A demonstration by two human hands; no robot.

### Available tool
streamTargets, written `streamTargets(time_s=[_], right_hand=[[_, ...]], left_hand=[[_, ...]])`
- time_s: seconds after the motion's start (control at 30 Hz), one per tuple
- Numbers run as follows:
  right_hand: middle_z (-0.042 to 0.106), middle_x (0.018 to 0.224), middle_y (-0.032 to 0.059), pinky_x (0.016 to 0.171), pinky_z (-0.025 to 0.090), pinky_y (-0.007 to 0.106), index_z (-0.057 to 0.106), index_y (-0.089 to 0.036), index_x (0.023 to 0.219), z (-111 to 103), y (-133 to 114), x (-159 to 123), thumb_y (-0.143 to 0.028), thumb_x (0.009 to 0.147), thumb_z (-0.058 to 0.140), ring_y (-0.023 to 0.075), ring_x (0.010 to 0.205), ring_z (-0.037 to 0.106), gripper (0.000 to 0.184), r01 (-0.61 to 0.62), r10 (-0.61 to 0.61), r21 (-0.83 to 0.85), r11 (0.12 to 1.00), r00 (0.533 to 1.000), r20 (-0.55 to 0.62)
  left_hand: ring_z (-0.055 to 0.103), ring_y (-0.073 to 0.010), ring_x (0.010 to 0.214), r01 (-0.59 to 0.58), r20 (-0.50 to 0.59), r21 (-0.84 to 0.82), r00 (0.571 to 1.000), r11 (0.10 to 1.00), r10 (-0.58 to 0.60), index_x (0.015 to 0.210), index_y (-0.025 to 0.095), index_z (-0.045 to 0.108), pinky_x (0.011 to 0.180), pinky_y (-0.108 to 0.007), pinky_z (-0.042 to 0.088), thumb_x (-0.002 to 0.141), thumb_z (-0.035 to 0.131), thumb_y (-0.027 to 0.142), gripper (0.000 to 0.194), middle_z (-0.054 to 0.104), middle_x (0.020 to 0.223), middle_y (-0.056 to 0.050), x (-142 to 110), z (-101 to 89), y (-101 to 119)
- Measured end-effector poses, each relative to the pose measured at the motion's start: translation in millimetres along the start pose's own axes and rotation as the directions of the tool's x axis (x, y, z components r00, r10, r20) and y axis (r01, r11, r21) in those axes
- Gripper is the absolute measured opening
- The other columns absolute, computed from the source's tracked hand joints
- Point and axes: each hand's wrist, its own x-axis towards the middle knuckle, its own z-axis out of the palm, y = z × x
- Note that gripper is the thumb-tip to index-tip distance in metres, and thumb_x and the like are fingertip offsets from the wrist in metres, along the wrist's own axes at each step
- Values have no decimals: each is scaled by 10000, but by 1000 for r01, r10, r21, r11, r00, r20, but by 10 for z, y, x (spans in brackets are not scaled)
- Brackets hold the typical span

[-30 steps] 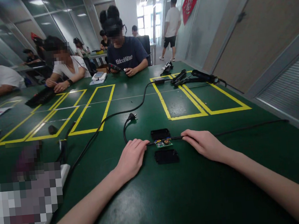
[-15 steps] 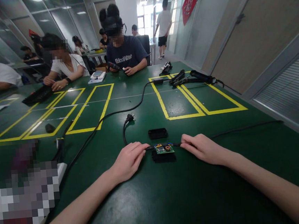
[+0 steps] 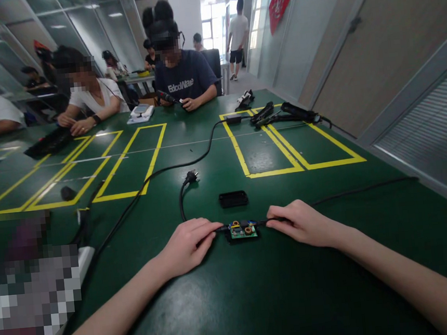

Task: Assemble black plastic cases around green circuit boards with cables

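Between my hands a small green circuit board (image 3: 243, 231) with copper coils lies over one black plastic case half (image 3: 229, 238), most of which it hides; I cannot tell whether it is fully seated. My left hand (image 3: 189, 246) pinches the black power cable (image 3: 181, 202) at the board's left end; this cable curves back to a plug (image 3: 191, 177). At the right end, my right hand (image 3: 297, 223) pinches another black cable (image 3: 366, 189) that runs off to the right across the table. The other black case half (image 3: 233, 199) rests just beyond the board, apart from both hands.
Yellow tape rectangles (image 3: 274, 173) mark the green table (image 3: 204, 304). A long black cord (image 3: 161, 170) crosses to an adapter (image 3: 233, 119) near black tools (image 3: 297, 113). A blurred-out white object (image 3: 73, 285) lies at left. Co-workers (image 3: 186, 77) sit opposite.
Both hands have brought the circuit board nearer to me, from beside the far case half to over the near one. In the background a person has walked farther away.
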Motion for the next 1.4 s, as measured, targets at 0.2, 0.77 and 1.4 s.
streamTargets(time_s=[0.2, 0.77, 1.4], right_hand=[[618, 626, -13, 542, 369, 255, 620, -217, 871, 23, 7, 3, -514, 1080, 419, 138, 509, 560, 415, 10, -10, -19, 1000, 1000, -5], [709, 805, 21, 607, 447, 262, 704, -200, 1084, 42, -89, 49, -257, 1012, 481, 148, 632, 627, 241, 30, -29, -4, 1000, 999, 39], [699, 963, 95, 765, 518, 369, 699, -191, 902, 160, -62, 99, -346, 1098, 434, 222, 882, 616, 365, 104, -108, -36, 994, 986, -131]], left_hand=[[691, -186, 835, 3, 25, -13, 1000, 1000, -3, 1234, 154, 696, 779, -304, 572, 1059, 448, 192, 306, 746, 966, -93, 1, -16, 22], [664, -174, 800, 42, -18, 31, 999, 999, -41, 1217, 157, 742, 706, -286, 579, 1030, 491, 187, 314, 696, 922, -79, 24, 18, 86], [650, -207, 902, 31, -15, 50, 999, 998, -30, 1096, 177, 730, 814, -354, 568, 1057, 507, 213, 229, 719, 999, -94, 39, 49, 113]])
